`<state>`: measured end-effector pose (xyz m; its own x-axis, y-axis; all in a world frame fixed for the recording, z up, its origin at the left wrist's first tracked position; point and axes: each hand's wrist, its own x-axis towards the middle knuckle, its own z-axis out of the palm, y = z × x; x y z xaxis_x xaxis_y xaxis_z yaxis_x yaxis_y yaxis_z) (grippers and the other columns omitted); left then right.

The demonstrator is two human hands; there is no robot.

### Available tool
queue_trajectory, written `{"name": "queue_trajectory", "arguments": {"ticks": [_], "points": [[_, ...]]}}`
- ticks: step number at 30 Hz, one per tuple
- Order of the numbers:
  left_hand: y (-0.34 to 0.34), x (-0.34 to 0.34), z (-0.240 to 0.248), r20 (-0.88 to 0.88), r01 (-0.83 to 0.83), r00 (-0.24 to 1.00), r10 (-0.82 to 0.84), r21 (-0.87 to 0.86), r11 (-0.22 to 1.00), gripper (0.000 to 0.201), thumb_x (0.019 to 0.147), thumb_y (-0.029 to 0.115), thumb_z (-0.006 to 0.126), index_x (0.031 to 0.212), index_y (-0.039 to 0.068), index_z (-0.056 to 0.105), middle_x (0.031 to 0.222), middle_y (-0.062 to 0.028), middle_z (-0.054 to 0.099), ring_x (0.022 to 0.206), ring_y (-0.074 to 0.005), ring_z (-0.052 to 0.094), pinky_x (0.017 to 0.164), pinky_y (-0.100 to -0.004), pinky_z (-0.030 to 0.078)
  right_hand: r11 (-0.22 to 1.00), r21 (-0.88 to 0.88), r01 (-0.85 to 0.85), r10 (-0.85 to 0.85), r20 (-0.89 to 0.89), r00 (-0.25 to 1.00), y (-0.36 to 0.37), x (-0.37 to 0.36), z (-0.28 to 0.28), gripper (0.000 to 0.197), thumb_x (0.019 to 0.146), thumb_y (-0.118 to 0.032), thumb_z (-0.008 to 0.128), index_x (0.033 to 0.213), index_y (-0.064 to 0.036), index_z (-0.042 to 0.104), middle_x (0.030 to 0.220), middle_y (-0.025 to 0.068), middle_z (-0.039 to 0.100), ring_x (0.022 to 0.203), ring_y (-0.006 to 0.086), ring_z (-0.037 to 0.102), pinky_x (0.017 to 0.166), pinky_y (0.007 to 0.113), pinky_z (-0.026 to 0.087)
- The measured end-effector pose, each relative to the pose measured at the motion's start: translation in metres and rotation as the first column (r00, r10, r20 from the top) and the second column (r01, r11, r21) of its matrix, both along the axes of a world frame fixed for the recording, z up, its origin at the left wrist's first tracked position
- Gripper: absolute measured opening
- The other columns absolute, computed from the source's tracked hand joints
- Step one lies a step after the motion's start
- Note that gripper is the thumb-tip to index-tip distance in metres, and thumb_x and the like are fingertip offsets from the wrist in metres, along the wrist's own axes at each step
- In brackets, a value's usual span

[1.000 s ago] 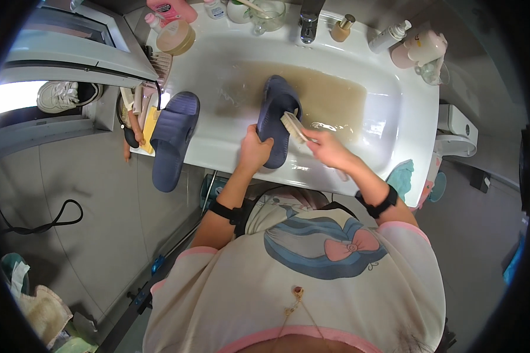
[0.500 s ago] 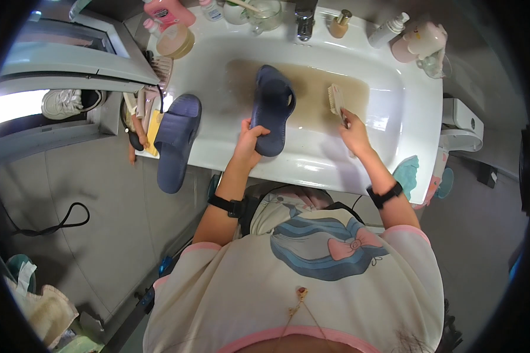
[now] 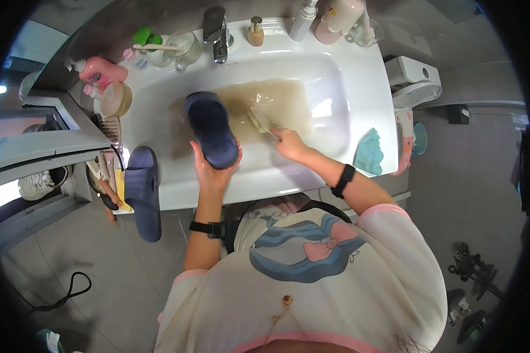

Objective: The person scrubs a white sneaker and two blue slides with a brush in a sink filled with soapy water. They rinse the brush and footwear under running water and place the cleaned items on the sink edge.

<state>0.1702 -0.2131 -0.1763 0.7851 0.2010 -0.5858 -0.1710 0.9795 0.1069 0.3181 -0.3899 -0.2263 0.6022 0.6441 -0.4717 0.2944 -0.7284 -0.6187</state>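
A dark blue slipper [image 3: 211, 130] tilts over the brownish water in the white sink [image 3: 259, 185], its strap out of sight. My left hand [image 3: 214, 175] grips it by the heel end, thumb along one side and fingertips round the other. To its right, my right hand [image 3: 290, 145] is closed round the handle of a scrubbing brush [image 3: 257, 120]. The bristle head is low at the murky water, apart from the slipper; whether it is dipped in is hard to tell. A matching slipper [image 3: 142, 194] lies across the sink's left edge, strap up.
Along the back rim stand a faucet [image 3: 216, 35], a glass mug [image 3: 186, 47], a small tan bottle [image 3: 255, 32] and pump bottles [image 3: 304, 21]. A teal cloth [image 3: 368, 152] drapes over the right front corner. At the left are a pink bottle [image 3: 103, 70] and a hairbrush [image 3: 110, 130].
The held slipper has turned over, and my left hand has shifted from its side to cupping the heel. My right hand has brought the brush closer to the slipper. The view has shifted rightward.
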Motion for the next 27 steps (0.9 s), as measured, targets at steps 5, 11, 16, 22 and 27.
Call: {"name": "queue_trajectory", "arguments": {"ticks": [5, 11, 16, 22, 27], "points": [[-0.002, -0.002, -0.018, -0.154, -0.036, 0.987, 0.046, 0.065, 0.997, 0.064, 0.082, 0.065, 0.041, 0.125, 0.018, 0.048, 0.119, -0.0106, 0.054, 0.106, -0.0323, 0.051, 0.089, -0.0518, 0.039, 0.930, 0.367, -0.005, 0.043, -0.094, 0.995, 0.000, -0.044, 0.102, 0.049, 0.080, -0.005, 0.047, 0.128, -0.0025, 0.043, 0.090, 0.0281, 0.060, 0.081, 0.0406, 0.059, 0.074, 0.045, 0.047], [-0.015, -0.003, -0.008, -0.116, 0.082, 0.991, -0.067, 0.132, 0.988, 0.049, 0.091, 0.048, 0.039, 0.125, 0.014, 0.048, 0.123, -0.0068, 0.054, 0.112, -0.0254, 0.051, 0.097, -0.0447, 0.039, 0.976, 0.215, -0.031, 0.030, 0.004, 1.000, 0.088, -0.049, 0.074, 0.031, 0.078, -0.004, 0.046, 0.107, 0.0042, 0.056, 0.081, 0.0303, 0.060, 0.079, 0.0401, 0.061, 0.071, 0.048, 0.048], [-0.025, -0.010, -0.015, -0.170, 0.069, 0.985, -0.039, 0.178, 0.982, 0.044, 0.092, 0.044, 0.040, 0.122, 0.014, 0.051, 0.120, -0.0054, 0.057, 0.108, -0.0223, 0.055, 0.095, -0.0428, 0.042, 0.985, 0.169, -0.020, 0.009, 0.065, 0.998, 0.126, -0.025, 0.031, 0.020, 0.074, -0.007, 0.050, 0.086, 0.0051, 0.060, 0.080, 0.0293, 0.060, 0.077, 0.0421, 0.061, 0.068, 0.049, 0.049], [0.012, -0.012, 0.009, 0.006, 0.102, 0.994, -0.108, 0.271, 0.957, 0.046, 0.091, 0.044, 0.042, 0.123, 0.011, 0.048, 0.117, -0.0053, 0.056, 0.105, -0.0223, 0.054, 0.095, -0.0413, 0.041, 0.930, 0.354, -0.098, 0.107, -0.007, 0.994, 0.047, -0.085, 0.090, 0.033, 0.078, -0.003, 0.045, 0.110, 0.0038, 0.051, 0.073, 0.0283, 0.058, 0.070, 0.0430, 0.059, 0.063, 0.050, 0.045], [-0.004, 0.008, 0.012, -0.123, 0.076, 0.992, -0.043, 0.277, 0.958, 0.047, 0.091, 0.045, 0.039, 0.121, 0.010, 0.050, 0.120, -0.0076, 0.056, 0.108, -0.0275, 0.054, 0.096, -0.0444, 0.040, 0.953, 0.301, -0.020, 0.009, 0.037, 0.999, 0.090, -0.038, 0.064, 0.038, 0.079, -0.004, 0.045, 0.115, 0.0053, 0.048, 0.072, 0.0277, 0.059, 0.070, 0.0433, 0.059, 0.062, 0.049, 0.046]]}}
